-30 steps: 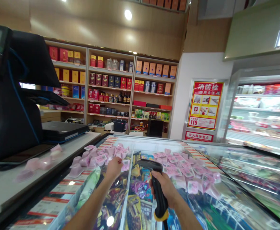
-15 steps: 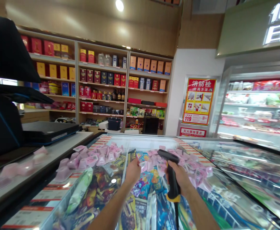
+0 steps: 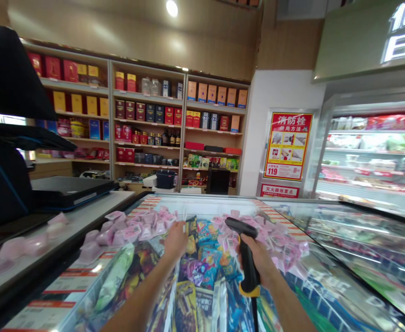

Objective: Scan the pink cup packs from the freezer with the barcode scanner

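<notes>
My right hand is wrapped round the grip of a black and yellow handheld barcode scanner, whose head points forward and left. Pink translucent cups with white labels lie in a pile just beyond it on the glass freezer lid. My left hand is over the lid, slightly blurred, with its fingers curled. Whatever is between those fingers is hidden. Close to its left lies another pile of pink cups. Packaged ice creams show through the glass below.
On the left counter stand a dark checkout terminal, a flat black scale and more pink cups. Paper price tags line the freezer's left side. Beyond are shelves of boxed goods and a lit chiller.
My left hand has moved left, away from the scanner. The pink cup seen by its fingertips no longer shows at that spot. The scanner has shifted slightly left in my right hand.
</notes>
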Demonstrator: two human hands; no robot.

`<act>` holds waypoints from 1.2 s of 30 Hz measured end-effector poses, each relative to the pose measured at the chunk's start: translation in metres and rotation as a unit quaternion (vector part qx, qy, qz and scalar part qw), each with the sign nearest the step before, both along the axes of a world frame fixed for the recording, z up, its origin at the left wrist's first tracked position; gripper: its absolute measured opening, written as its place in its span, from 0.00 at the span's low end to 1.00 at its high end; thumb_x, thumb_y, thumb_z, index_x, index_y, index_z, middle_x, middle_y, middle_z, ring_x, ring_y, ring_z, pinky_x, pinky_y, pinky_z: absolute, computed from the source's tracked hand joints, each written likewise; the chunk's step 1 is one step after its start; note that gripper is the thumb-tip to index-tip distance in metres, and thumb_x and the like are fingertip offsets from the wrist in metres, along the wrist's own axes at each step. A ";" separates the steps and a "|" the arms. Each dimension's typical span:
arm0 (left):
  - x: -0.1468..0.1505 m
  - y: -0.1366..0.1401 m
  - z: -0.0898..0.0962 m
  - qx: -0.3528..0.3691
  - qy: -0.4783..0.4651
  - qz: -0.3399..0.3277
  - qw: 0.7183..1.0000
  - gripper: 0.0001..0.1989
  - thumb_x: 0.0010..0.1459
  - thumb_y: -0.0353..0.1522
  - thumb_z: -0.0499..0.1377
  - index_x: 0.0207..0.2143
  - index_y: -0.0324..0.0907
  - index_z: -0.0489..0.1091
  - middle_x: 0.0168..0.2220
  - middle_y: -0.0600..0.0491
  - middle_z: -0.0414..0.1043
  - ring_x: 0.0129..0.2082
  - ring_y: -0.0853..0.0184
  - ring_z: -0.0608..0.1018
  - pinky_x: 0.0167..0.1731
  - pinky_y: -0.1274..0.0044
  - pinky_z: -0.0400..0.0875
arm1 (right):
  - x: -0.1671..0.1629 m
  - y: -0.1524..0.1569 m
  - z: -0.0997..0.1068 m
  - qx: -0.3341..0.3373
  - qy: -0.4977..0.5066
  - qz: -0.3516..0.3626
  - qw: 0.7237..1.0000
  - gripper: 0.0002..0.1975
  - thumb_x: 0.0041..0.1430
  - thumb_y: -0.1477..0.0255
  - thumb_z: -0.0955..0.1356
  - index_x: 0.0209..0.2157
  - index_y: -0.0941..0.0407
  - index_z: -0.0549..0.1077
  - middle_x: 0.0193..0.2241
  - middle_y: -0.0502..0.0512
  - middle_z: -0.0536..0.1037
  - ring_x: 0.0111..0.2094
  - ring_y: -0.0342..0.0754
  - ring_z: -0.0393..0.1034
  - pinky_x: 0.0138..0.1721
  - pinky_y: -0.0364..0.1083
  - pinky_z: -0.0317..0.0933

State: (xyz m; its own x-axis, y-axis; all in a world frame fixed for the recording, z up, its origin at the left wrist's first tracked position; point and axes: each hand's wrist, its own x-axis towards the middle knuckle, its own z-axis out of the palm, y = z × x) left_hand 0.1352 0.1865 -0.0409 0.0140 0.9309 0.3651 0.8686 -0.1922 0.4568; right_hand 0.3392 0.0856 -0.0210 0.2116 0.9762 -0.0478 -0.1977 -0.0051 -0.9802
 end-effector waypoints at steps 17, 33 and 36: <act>-0.096 0.007 0.011 -0.038 -0.150 0.030 0.987 0.11 0.51 0.30 0.53 0.39 0.38 0.65 0.43 0.49 0.66 0.46 0.63 0.66 0.46 0.64 0.56 | -0.043 0.001 -0.016 -0.014 -0.063 0.101 0.993 0.20 0.47 0.57 0.61 0.19 0.61 0.66 0.10 0.50 0.66 0.11 0.39 0.58 0.13 0.40 0.55; -0.061 -0.002 0.021 -0.232 -0.586 0.004 0.776 0.13 0.54 0.34 0.51 0.41 0.37 0.63 0.38 0.51 0.67 0.32 0.71 0.72 0.30 0.75 0.69 | -0.067 -0.017 -0.006 0.012 -0.037 0.162 0.986 0.16 0.44 0.60 0.62 0.23 0.61 0.66 0.12 0.49 0.67 0.10 0.39 0.58 0.11 0.40 0.53; -0.060 -0.001 0.021 -0.231 -0.584 0.007 0.778 0.13 0.54 0.34 0.51 0.41 0.37 0.63 0.37 0.51 0.67 0.31 0.71 0.72 0.29 0.75 0.69 | -0.065 -0.016 -0.007 0.005 -0.039 0.163 0.986 0.16 0.44 0.60 0.62 0.21 0.61 0.65 0.12 0.49 0.67 0.10 0.39 0.58 0.11 0.40 0.54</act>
